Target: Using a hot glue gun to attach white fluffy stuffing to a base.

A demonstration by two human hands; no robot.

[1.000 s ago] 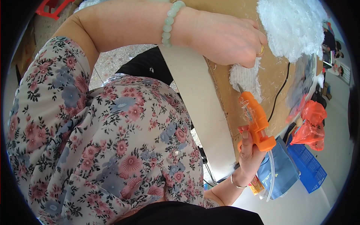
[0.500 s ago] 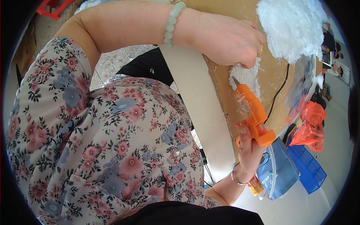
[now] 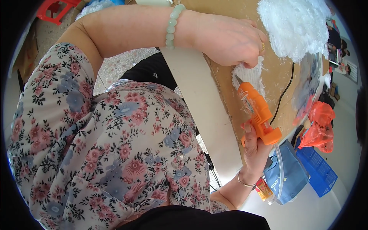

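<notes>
An orange hot glue gun [image 3: 255,102] is held in my right hand [image 3: 255,147], fingers wrapped round its handle and the thumb showing. Its nozzle points up toward a small piece of white fluffy fabric [image 3: 251,76] and overlaps the fabric's left edge; whether they touch I cannot tell. A clear glue stick [image 3: 280,172] trails from the gun's rear end. My left hand [image 3: 232,42] is closed at the upper end of this fabric, with the fingertips hidden beneath the hand. Loose white fibres cling to the gun's side.
Brown cardboard [image 3: 280,82] covers the white table [image 3: 199,88]. A white fluffy bundle [image 3: 295,27] lies beyond my left hand. A black cord [image 3: 284,92] runs from the gun. To the right are a red plastic bag [image 3: 319,124], a blue bag [image 3: 287,172] and a blue basket [image 3: 316,170].
The whole view has shifted slightly. Both hands keep nearly the same grip and place, with the glue gun still by the small white fabric.
</notes>
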